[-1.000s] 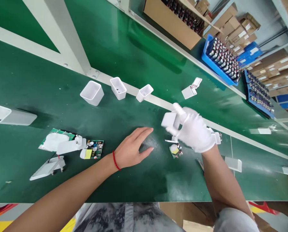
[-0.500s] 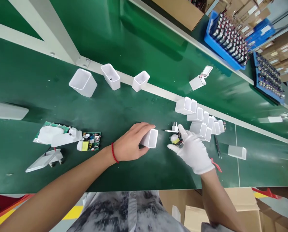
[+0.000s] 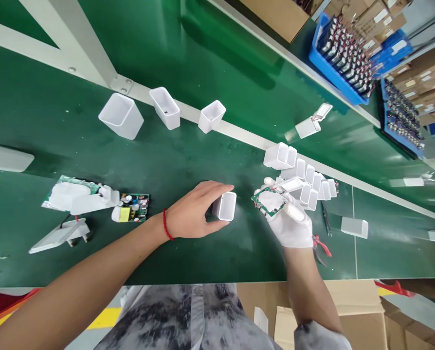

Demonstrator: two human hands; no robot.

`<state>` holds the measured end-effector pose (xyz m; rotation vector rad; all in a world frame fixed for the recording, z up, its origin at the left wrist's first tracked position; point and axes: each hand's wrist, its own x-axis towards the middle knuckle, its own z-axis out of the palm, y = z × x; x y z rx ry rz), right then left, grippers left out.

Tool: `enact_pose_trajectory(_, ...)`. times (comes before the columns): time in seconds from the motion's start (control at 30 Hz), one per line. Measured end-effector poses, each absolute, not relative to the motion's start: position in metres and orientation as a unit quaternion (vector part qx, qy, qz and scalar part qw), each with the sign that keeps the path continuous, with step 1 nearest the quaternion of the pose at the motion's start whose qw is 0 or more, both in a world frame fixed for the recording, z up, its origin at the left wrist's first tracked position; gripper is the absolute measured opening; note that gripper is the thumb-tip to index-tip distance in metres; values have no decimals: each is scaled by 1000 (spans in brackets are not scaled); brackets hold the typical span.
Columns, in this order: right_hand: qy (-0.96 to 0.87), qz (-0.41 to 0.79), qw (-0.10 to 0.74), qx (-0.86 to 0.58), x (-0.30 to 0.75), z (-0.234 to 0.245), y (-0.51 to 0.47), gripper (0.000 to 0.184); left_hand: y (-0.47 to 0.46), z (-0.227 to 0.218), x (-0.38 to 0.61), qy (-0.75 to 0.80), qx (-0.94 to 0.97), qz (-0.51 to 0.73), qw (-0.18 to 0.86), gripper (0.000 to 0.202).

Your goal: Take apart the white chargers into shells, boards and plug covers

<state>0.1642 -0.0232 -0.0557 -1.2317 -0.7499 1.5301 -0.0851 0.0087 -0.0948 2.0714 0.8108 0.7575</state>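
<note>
My bare left hand [image 3: 193,211], with a red string at the wrist, grips a white plastic charger shell [image 3: 226,206] lying on the green bench, its open end facing right. My gloved right hand [image 3: 288,218] holds a small green circuit board [image 3: 270,201] just right of the shell, lifted off the bench. Behind the right hand lies a row of several white shells [image 3: 301,172] packed side by side.
Three white shells [image 3: 121,115] [image 3: 165,108] [image 3: 211,116] stand along the white rail [image 3: 239,137]. Circuit boards and white covers [image 3: 93,204] lie at left. Blue trays of parts [image 3: 343,53] and cardboard boxes sit far right. Red-handled cutters [image 3: 321,245] lie by my right wrist.
My right hand picked the circuit board up off the bench and turned it toward the shell. My left hand keeps its grip on the shell it took hold of a second ago.
</note>
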Motion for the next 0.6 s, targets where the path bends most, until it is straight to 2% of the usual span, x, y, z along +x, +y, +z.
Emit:
enact_pose_trajectory(0.2, -351, 614, 516, -483, 145, -62, -20, 39, 9, -95, -85, 334, 801, 296, 399, 54)
enact_pose_trajectory(0.3, -419, 573, 520, -475, 138, -58, -21, 49, 10, -96, -85, 342, 788, 299, 417, 56)
enact_pose_trajectory(0.4, -504, 524, 488, -483, 131, -53, -20, 58, 11, -98, -85, 342, 783, 301, 424, 59)
enact_pose_trajectory(0.6, -609, 447, 408, -513, 120, -48, -18, 57, 13, -102, -84, 334, 782, 316, 422, 62)
